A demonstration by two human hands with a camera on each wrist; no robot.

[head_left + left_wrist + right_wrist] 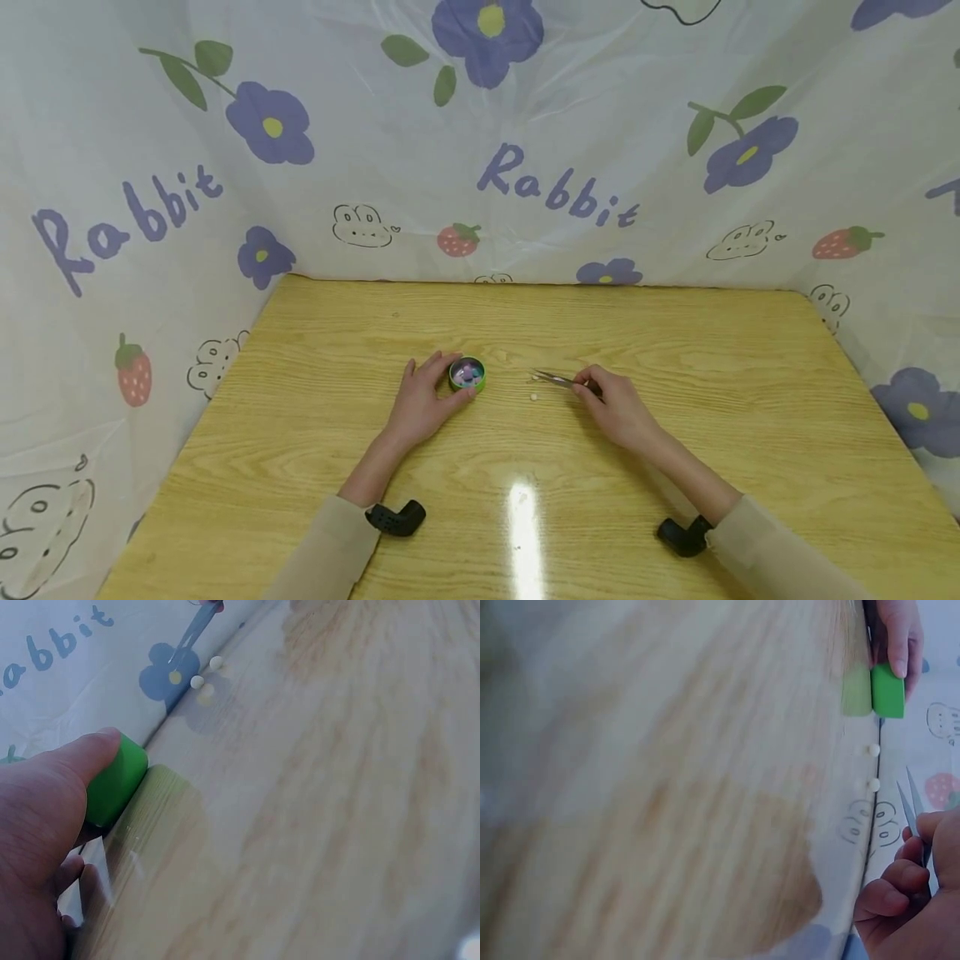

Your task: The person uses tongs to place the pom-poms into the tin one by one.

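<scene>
Near the middle of the table stands a small round green tin with a purple, pink and teal pattern visible inside its rim. My left hand holds it from the left, thumb at the near side and fingers at the far side. In the left wrist view the thumb lies against the green wall. My right hand pinches metal tweezers, their tips apart and pointing left. Two small white beads lie between the tin and the right hand; in the head view the tips are beside the farther bead.
The wooden table reaches back to a white curtain printed with flowers, strawberries and rabbits, which also hangs along both sides. A bright reflection lies on the near tabletop. Each wrist wears a black camera.
</scene>
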